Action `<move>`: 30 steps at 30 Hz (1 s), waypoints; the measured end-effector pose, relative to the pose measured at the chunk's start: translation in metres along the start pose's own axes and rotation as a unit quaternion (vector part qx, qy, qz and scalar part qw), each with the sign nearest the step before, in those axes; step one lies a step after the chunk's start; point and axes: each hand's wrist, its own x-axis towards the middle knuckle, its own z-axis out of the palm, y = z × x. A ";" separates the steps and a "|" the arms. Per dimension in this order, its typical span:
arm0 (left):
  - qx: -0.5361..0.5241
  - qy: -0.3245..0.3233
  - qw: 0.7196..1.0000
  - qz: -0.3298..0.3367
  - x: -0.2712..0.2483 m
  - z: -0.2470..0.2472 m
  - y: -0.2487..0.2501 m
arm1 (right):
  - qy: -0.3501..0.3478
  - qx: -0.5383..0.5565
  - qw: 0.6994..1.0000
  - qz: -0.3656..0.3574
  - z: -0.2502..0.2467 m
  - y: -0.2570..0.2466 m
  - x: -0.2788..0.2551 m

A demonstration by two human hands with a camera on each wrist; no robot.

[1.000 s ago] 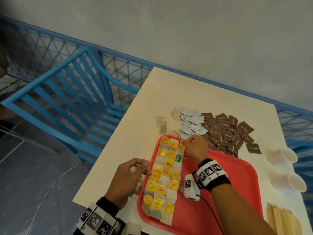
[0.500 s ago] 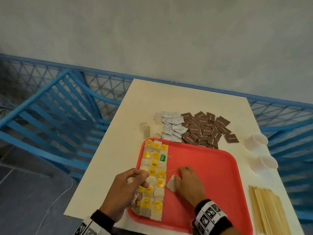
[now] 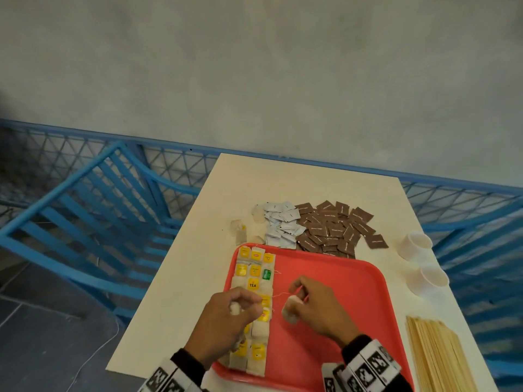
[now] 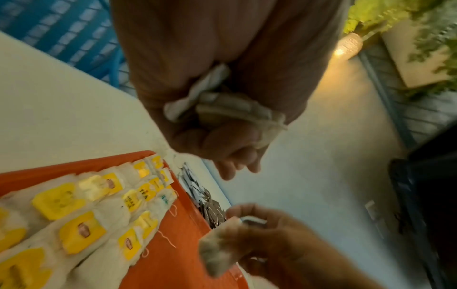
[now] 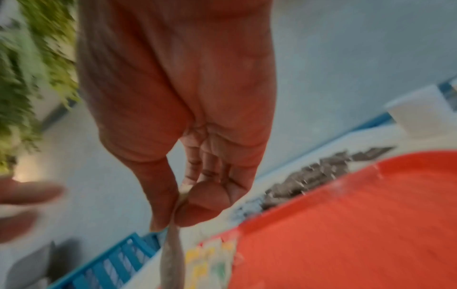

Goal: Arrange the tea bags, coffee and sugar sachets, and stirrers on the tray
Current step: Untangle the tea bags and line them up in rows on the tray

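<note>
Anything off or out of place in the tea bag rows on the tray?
Mostly tidy. One green-tagged tea bag breaks the yellow-tagged rows on the red tray, and a few loose strings trail onto bare tray.

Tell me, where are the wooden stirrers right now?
In the head view, the wooden stirrers lie in a bundle on the table, just right of the red tray, below two white cups.

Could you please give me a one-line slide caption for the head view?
Right hand pinches a tea bag above the red tray; left hand grips spare bags.

Tea bags (image 3: 252,290) line the tray's (image 3: 348,281) left side, sachets (image 3: 319,226) apparently behind.
</note>
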 end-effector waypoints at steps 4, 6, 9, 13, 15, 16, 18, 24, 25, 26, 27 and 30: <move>0.108 -0.060 0.990 0.064 0.004 0.015 0.017 | -0.020 0.139 0.990 -0.035 -0.033 -0.035 -0.029; 0.000 -0.134 0.991 0.023 0.003 0.023 0.025 | -0.022 0.208 0.976 -0.051 -0.045 -0.050 -0.043; -0.098 -0.202 0.974 -0.001 -0.003 0.026 0.030 | -0.016 0.264 0.963 -0.055 -0.055 -0.062 -0.059; -0.193 -0.244 0.950 -0.013 -0.010 0.022 0.037 | 0.007 0.304 0.951 -0.063 -0.058 -0.064 -0.070; -0.246 -0.274 0.929 -0.022 -0.016 0.019 0.043 | 0.034 0.291 0.950 -0.104 -0.064 -0.061 -0.076; -0.269 -0.290 0.918 -0.024 -0.017 0.017 0.045 | 0.030 0.264 0.954 -0.138 -0.067 -0.060 -0.081; -0.301 -0.316 0.899 -0.030 -0.020 0.015 0.048 | -0.003 0.195 0.959 -0.207 -0.070 -0.062 -0.088; -0.258 -0.314 0.913 -0.027 -0.023 0.016 0.058 | 0.034 0.205 0.948 -0.241 -0.076 -0.080 -0.090; -0.226 -0.266 0.937 -0.018 -0.023 0.016 0.061 | 0.049 0.193 0.951 -0.236 -0.078 -0.082 -0.089; -0.198 -0.209 0.958 -0.003 -0.022 0.015 0.065 | 0.059 0.168 0.956 -0.233 -0.080 -0.084 -0.088; -0.176 -0.160 0.971 0.024 -0.022 0.013 0.069 | 0.067 0.137 0.961 -0.231 -0.082 -0.085 -0.087; -0.117 -0.110 0.978 0.136 -0.027 0.008 0.085 | 0.085 0.077 0.968 -0.223 -0.088 -0.088 -0.083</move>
